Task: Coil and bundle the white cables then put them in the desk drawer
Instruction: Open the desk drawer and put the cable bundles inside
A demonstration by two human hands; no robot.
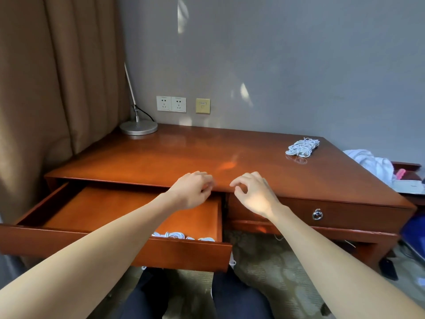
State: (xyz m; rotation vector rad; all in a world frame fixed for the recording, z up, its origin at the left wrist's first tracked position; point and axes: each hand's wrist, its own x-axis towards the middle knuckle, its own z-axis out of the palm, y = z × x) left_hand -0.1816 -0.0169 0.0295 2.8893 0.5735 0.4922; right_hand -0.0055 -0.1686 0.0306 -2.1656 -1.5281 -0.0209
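- Evidently both of my hands were free: the left hand (192, 188) hovered over the back right corner of the open drawer, fingers loosely curled and gripping nothing.
- My right hand (254, 194) hung just beside it, over the front edge of the glossy reddish-brown wooden desk (184, 153). Its fingers were bent and relaxed, thumb and forefinger apart, and it too held nothing.
- The wide reddish-brown wooden left drawer (161, 252) stood pulled well out, I judged so that finished coils could be dropped straight in.
- Small white coiled cable bundles (181, 236) lay in its front right corner, tucked against the front panel. My left forearm and the drawer front hid part of them, so I could not count them.
- 1 heap of white cables (302, 147) lay on the desk top near the far right corner, well apart from both hands. It looked looped, but I could not tell whether it was tied.
- I judged the task partly done. The next move called for a reach across to that heap, most easily with the right hand, since it lay on that side.
- The right drawer (345, 212), with its metal ring pull (317, 214), was closed, so the left one was the place to fill.
- The round silver lamp base (138, 127) sat at the far left corner below 2 white wall sockets (171, 103), well away from my path.
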